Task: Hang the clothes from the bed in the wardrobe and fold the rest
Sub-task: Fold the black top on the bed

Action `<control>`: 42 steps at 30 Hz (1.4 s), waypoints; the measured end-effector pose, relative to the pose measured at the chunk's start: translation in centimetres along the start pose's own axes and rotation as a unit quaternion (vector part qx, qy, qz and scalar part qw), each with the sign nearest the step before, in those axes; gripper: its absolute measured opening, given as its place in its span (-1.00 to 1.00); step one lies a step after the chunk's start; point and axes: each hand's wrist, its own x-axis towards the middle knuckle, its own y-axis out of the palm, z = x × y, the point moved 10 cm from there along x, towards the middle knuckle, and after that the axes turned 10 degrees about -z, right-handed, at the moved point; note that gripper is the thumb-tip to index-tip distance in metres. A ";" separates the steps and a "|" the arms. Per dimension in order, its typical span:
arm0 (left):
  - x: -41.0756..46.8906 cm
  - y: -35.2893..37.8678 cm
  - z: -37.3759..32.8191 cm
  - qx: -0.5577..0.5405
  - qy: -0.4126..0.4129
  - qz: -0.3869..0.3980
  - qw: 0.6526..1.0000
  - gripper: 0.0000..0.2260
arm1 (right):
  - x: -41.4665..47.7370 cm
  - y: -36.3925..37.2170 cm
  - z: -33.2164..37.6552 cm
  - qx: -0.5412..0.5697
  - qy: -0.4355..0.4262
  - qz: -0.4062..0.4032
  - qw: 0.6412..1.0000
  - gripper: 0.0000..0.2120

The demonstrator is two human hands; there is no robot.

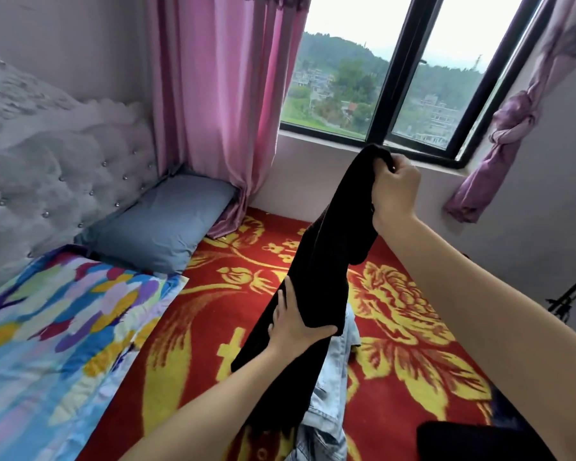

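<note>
Above the bed (213,327), I hold a long black garment (326,261) stretched on a slant. My right hand (394,191) has its fingers curled tight round the bunched top end, up near the window sill. My left hand (296,324) wraps the cloth halfway down, fingers on one side and thumb across the other. The lower end trails down toward me. Under it a pale denim piece (333,404) lies crumpled on the red and yellow blanket, and another dark piece (473,440) sits at the near right edge. So I judge the job is early: at least these three items are neither hung nor folded, and I see no hanger, no folded stack and no wardrobe from here. Further off lie a grey-blue pillow (160,224) and a many-coloured quilt (64,327).
</note>
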 end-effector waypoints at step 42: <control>3.3 -4.5 -16.9 0.156 0.337 0.145 0.917 -0.89 | -11.5 -3.5 -13.5 -0.117 0.060 0.357 0.925 -0.87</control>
